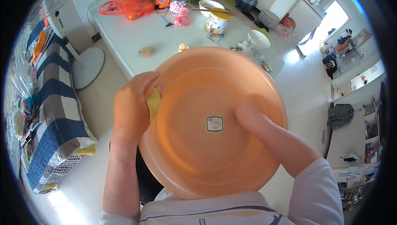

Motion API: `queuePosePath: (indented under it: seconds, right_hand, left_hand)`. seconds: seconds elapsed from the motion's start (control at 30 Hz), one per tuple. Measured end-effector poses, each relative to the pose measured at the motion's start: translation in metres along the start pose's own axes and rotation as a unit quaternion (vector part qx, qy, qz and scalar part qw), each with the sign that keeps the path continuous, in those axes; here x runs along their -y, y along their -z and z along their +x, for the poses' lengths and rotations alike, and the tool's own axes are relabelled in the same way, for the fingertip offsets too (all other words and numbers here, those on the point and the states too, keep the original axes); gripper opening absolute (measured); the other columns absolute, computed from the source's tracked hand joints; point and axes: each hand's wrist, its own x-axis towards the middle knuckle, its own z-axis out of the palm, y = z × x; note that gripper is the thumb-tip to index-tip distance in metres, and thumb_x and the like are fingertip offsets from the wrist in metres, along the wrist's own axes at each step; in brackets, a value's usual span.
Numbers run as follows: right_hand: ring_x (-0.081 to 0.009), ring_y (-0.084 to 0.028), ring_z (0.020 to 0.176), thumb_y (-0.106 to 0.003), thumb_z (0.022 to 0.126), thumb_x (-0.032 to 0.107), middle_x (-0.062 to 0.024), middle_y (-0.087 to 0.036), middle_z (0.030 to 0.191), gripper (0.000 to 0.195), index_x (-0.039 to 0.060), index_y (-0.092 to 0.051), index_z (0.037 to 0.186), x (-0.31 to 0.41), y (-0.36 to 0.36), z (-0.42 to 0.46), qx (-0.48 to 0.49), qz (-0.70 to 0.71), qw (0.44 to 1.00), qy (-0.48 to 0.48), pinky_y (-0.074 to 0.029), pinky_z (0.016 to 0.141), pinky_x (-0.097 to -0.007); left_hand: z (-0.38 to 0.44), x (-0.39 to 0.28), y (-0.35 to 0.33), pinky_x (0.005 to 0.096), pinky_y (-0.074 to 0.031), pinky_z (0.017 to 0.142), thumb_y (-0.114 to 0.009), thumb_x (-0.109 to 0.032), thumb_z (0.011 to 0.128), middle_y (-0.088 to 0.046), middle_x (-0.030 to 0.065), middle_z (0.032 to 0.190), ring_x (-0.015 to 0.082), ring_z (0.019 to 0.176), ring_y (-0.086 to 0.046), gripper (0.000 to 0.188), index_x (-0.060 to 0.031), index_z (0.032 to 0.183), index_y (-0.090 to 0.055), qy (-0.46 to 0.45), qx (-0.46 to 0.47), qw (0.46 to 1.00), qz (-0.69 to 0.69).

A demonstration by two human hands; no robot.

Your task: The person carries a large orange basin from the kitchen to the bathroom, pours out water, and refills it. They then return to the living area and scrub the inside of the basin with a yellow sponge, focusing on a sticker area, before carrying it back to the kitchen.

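A large orange plastic basin (198, 169) is tilted towards me before my chest, over the near edge of the table. A printed label (214, 124) is stuck to the middle of its round bottom. At the basin's left rim, my left hand (133, 101) grips the edge, and a folded yellow cloth or sponge (153, 104) is pinched between that hand and the wall. My right hand (249, 112) lies over the right part of the basin's face. Motion blur hides its fingers, so whether it holds anything cannot be told.
On the glass-topped table (124, 42) stand a red plastic bag (133, 5), a candy jar (177, 5), a yellow-lidded can (216, 23) and a white bowl (259, 39). A small packet (146, 51) lies nearer. To the left are a fan base (88, 67) and a striped quilted couch cover (59, 101).
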Motion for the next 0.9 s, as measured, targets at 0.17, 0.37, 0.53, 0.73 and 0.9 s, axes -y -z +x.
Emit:
queuePosePath:
  seconds: [0.17,0.37,0.53,0.73,0.9]
  right_hand:
    - [-0.0348,-0.071,0.093,-0.065,0.087,0.014,-0.0155,-0.074,0.096,0.015,0.0088,-0.076,0.094,0.069,0.017,-0.069,0.104,0.189,0.954,0.209,-0.056,0.082,-0.0463]
    - [-0.041,-0.069,0.097,-0.059,0.088,0.007,-0.0215,-0.07,0.1,0.017,0.0034,-0.068,0.102,0.062,0.054,0.011,-0.206,0.42,0.881,0.069,-0.054,0.078,-0.0493]
    - [-0.0412,-0.069,0.096,-0.056,0.092,0.008,-0.0205,-0.069,0.096,0.016,0.005,-0.068,0.103,0.03,0.035,0.058,-0.276,0.319,0.905,-0.053,-0.055,0.076,-0.0502]
    - [-0.0304,-0.068,0.104,-0.056,0.095,0.017,-0.0147,-0.072,0.103,0.022,0.006,-0.069,0.109,0.119,0.051,-0.009,-0.079,0.321,0.921,0.205,-0.053,0.09,-0.0451]
    - [-0.0305,-0.068,0.102,-0.052,0.098,0.019,-0.017,-0.071,0.105,0.028,0.006,-0.069,0.117,0.091,0.059,-0.015,0.09,0.557,0.801,0.203,-0.053,0.088,-0.0427]
  left_hand:
    - [0.003,0.003,-0.005,0.035,-0.054,0.096,-0.069,-0.004,0.095,-0.072,0.02,0.122,0.0319,0.114,-0.07,0.03,0.0003,0.124,-0.07,-0.02,-0.003,1.0,-0.023]
    - [0.001,0.003,0.001,0.0355,-0.053,0.097,-0.071,-0.01,0.095,-0.072,0.0205,0.122,0.0333,0.115,-0.07,0.03,0.001,0.123,-0.07,-0.04,-0.01,0.998,0.041]
    - [0.004,-0.007,-0.001,0.0352,-0.053,0.097,-0.073,-0.012,0.095,-0.072,0.0194,0.123,0.0335,0.114,-0.07,0.031,0.0005,0.123,-0.07,-0.021,0.0,0.999,0.036]
    - [0.004,-0.004,-0.002,0.0368,-0.053,0.097,-0.071,-0.011,0.095,-0.072,0.019,0.122,0.0351,0.113,-0.069,0.031,-0.0003,0.124,-0.07,-0.005,0.006,1.0,0.018]
    - [0.003,-0.003,-0.001,0.0382,-0.054,0.096,-0.071,-0.011,0.095,-0.072,0.0196,0.121,0.0366,0.112,-0.069,0.03,0.0005,0.123,-0.07,-0.052,0.005,0.998,0.042]
